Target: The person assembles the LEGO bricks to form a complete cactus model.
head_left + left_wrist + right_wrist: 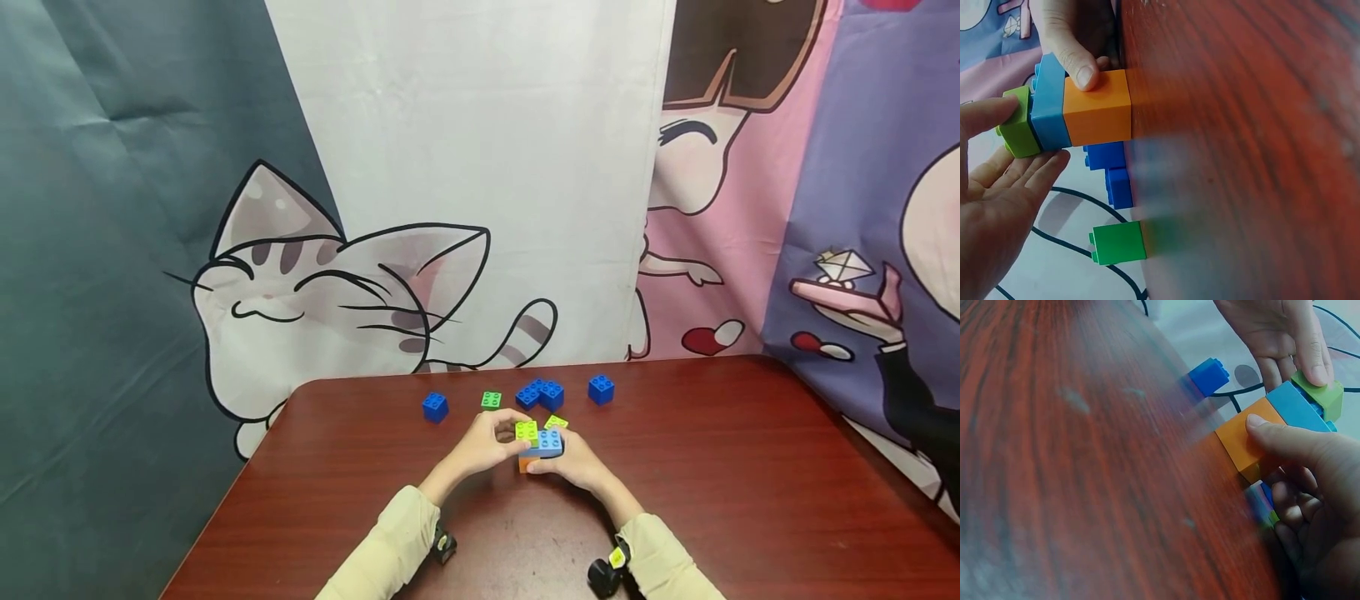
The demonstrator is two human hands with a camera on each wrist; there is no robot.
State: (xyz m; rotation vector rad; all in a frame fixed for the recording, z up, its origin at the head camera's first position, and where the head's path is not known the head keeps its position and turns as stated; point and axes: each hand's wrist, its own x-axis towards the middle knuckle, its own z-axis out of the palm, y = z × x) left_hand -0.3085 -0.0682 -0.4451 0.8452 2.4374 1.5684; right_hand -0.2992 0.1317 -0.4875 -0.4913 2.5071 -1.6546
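Note:
A small stack stands on the table between the two hands. Its base is an orange brick (1097, 109), with a light blue brick (551, 442) on top of it. My left hand (483, 442) pinches a lime green brick (527, 432) between thumb and fingers at the left end of the light blue brick's top. In the right wrist view that lime brick (1325, 399) sits slightly tilted, and blue studs show in a gap beneath it. The right hand (579, 462) grips the stack from the right, its thumb (1260, 425) on the orange brick's near face.
Behind the hands lie a green brick (491, 400), two blue bricks side by side (538, 393), and single blue bricks at left (435, 407) and right (601, 389). Another lime brick (556, 422) is partly hidden behind the stack. A printed cloth (495, 167) hangs beyond the table.

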